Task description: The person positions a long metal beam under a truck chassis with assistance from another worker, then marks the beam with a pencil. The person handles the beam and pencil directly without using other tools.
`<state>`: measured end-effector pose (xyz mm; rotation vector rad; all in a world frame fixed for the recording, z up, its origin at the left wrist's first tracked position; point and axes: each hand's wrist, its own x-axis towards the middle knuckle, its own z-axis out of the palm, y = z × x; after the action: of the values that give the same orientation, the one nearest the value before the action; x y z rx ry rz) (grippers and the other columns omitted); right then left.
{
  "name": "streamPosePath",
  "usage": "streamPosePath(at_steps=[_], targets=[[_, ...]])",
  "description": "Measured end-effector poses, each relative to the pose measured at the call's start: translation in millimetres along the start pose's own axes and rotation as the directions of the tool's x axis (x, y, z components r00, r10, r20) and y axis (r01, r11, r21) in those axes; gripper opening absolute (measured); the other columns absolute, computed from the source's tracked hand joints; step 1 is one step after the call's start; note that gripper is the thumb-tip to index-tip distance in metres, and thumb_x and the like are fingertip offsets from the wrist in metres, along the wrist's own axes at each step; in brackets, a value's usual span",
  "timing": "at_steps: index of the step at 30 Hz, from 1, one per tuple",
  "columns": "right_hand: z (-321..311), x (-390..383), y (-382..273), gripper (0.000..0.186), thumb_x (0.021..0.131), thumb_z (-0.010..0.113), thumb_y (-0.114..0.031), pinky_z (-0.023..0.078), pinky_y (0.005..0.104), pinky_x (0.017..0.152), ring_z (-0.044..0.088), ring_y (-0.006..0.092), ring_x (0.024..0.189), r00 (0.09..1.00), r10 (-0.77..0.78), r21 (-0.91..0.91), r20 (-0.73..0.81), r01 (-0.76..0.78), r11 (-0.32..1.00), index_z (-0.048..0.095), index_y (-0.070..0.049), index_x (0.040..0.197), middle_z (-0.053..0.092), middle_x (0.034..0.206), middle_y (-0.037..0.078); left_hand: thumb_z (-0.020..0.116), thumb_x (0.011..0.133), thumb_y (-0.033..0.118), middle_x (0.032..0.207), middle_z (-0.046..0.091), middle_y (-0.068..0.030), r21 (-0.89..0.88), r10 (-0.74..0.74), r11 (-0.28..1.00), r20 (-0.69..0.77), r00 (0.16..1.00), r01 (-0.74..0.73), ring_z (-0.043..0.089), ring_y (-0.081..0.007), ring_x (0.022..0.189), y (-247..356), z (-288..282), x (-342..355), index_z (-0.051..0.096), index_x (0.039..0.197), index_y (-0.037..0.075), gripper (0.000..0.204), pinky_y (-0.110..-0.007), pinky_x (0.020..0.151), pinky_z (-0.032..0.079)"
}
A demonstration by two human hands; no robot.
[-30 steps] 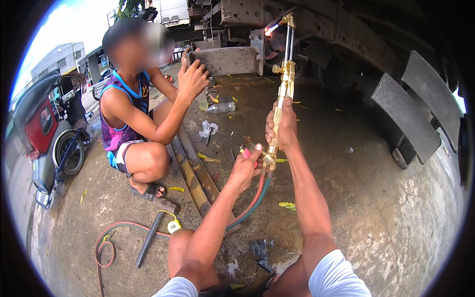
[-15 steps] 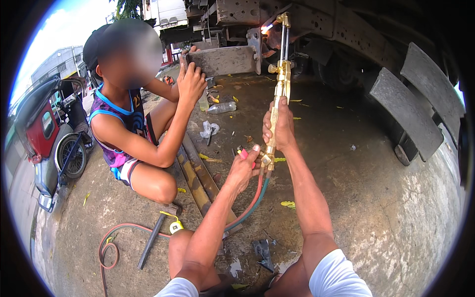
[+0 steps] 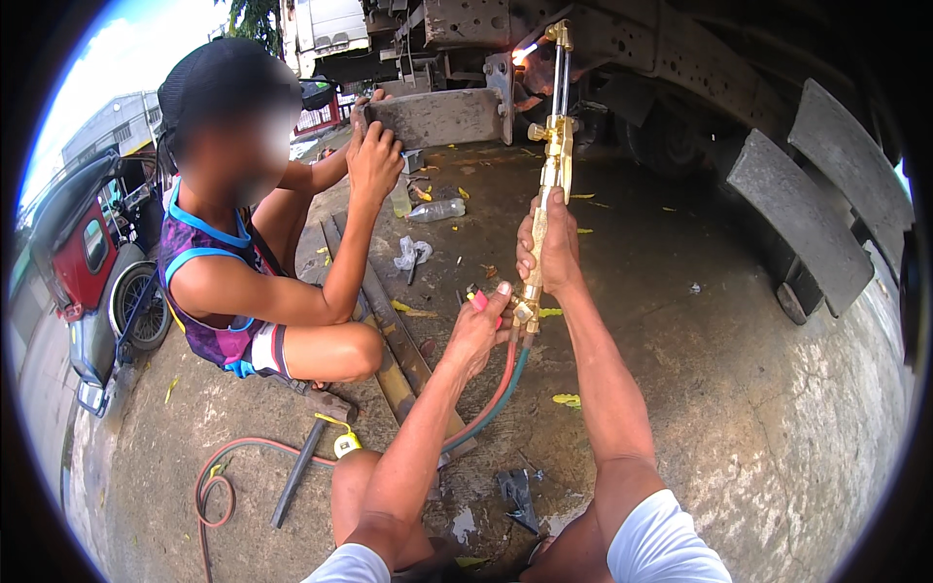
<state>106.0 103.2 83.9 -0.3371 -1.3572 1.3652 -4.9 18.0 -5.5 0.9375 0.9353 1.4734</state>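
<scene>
My right hand [image 3: 554,248] is wrapped round the handle of a brass cutting torch [image 3: 556,155], which points up and away from me. A bright flame [image 3: 522,55] burns left of its angled head, against a rusty truck frame [image 3: 603,44]. My left hand [image 3: 470,340] is closed on a pink lighter [image 3: 480,299], its fingers by the valves at the torch's base. Red and green hoses [image 3: 505,389] run down from there. Beside the flame is an upright drilled bracket [image 3: 501,92]. A flat steel bar [image 3: 437,118] reaches it, its left end held by a crouching co-worker's hands [image 3: 374,155].
The co-worker [image 3: 233,282] crouches at my left over long metal strips [image 3: 389,364]. A hammer [image 3: 301,466], a yellow tape measure [image 3: 347,444] and coiled hose [image 3: 214,496] lie near my knee. A plastic bottle [image 3: 436,211] lies farther off. Mudguard-like panels [image 3: 802,219] hang at right.
The co-worker has leaned back to the left and turned, with one knee now farther right. The flame shows longer and brighter. My hands and the torch have hardly moved.
</scene>
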Motion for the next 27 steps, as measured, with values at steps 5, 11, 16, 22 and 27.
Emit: streamPosePath(at_steps=[5, 11, 16, 22, 27], targets=[[-1.2, 0.7, 0.3, 0.062, 0.095, 0.048, -0.073, 0.042, 0.0271, 0.032, 0.044, 0.0094, 0.038, 1.000, 0.002, 0.015, -0.012, -0.002, 1.000, 0.042, -0.011, 0.091, 0.043, 0.059, 0.002, 0.055, 0.105, 0.043, 0.094, 0.067, -0.0131, 0.021, -0.013, 1.000, -0.023, 1.000, 0.014, 0.069, -0.0225, 0.083, 0.7, 0.9, 1.1, 0.062, 0.106, -0.004, 0.047, -0.039, 0.074, 0.060], [-3.1, 1.9, 5.0, 0.063, 0.095, 0.044, -0.075, 0.040, 0.0258, 0.032, 0.041, 0.0089, 0.036, 1.000, 0.016, 0.006, -0.025, -0.015, 1.000, 0.042, -0.013, 0.094, 0.042, 0.058, 0.000, 0.055, 0.105, 0.042, 0.095, 0.067, -0.0130, 0.012, -0.012, 1.000, -0.006, 1.000, 0.012, 0.070, -0.0225, 0.084, -0.6, -1.3, 2.1, 0.063, 0.106, -0.004, 0.047, -0.039, 0.075, 0.060], [-4.5, 1.6, 3.6, 0.062, 0.095, 0.043, -0.075, 0.039, 0.0256, 0.032, 0.041, 0.0089, 0.036, 1.000, 0.009, -0.011, -0.020, -0.010, 1.000, 0.042, -0.013, 0.093, 0.041, 0.058, 0.000, 0.056, 0.105, 0.042, 0.096, 0.067, -0.0128, 0.007, -0.009, 1.000, 0.011, 1.000, 0.009, 0.070, -0.0224, 0.085, -2.1, -0.2, 3.8, 0.063, 0.107, -0.004, 0.047, -0.039, 0.076, 0.061], [-6.1, 2.2, 5.0, 0.062, 0.095, 0.043, -0.075, 0.039, 0.0253, 0.032, 0.040, 0.0088, 0.036, 1.000, 0.010, -0.006, -0.021, -0.010, 1.000, 0.042, -0.013, 0.093, 0.041, 0.058, 0.000, 0.055, 0.105, 0.042, 0.097, 0.067, -0.0130, 0.012, 0.000, 1.000, 0.015, 1.000, -0.001, 0.070, -0.0224, 0.085, -5.0, -1.8, 6.6, 0.063, 0.108, -0.005, 0.047, -0.039, 0.076, 0.061], [-6.5, 2.8, 6.6, 0.062, 0.095, 0.044, -0.075, 0.039, 0.0250, 0.032, 0.040, 0.0084, 0.036, 1.000, 0.010, 0.003, -0.014, -0.010, 1.000, 0.042, -0.013, 0.094, 0.041, 0.058, 0.000, 0.055, 0.105, 0.042, 0.098, 0.068, -0.0135, 0.023, 0.002, 1.000, 0.026, 1.000, -0.002, 0.070, -0.0226, 0.085, -5.0, -3.7, 6.5, 0.063, 0.109, -0.005, 0.048, -0.039, 0.076, 0.061]])
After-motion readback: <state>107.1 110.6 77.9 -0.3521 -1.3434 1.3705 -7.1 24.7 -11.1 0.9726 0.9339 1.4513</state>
